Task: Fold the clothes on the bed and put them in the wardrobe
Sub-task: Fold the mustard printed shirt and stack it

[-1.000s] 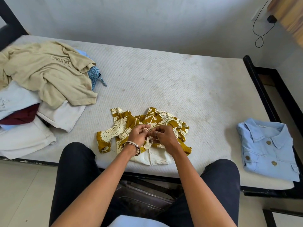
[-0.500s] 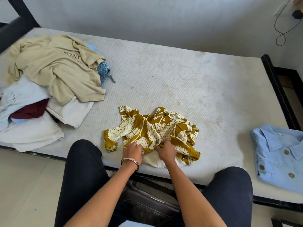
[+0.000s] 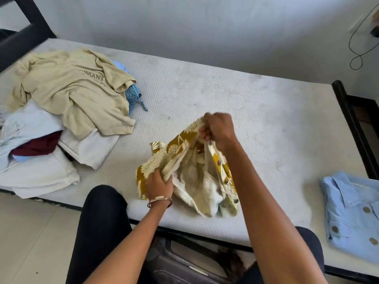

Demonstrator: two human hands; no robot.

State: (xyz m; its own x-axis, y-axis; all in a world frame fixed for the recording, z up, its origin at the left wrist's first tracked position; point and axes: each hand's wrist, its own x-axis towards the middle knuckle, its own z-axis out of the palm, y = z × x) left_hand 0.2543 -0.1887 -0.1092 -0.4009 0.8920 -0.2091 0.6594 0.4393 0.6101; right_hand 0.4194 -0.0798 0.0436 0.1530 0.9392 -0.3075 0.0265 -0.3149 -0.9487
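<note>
A mustard-yellow patterned shirt with a pale inside is partly lifted off the white mattress near its front edge. My right hand grips the shirt's upper part and holds it raised. My left hand, with a bangle on the wrist, grips the shirt's lower left edge close to the mattress. The cloth hangs stretched between both hands, its pale lining facing me. A folded light-blue buttoned shirt lies at the right end of the bed.
A pile of unfolded clothes covers the bed's left end, with a beige T-shirt on top. A black bed frame edges the mattress. A dark cable hangs on the right wall. My knees press against the bed's front.
Both hands were together low on the crumpled shirt. My right hand has risen and pulled the shirt up and open, while my left hand stays low gripping its edge.
</note>
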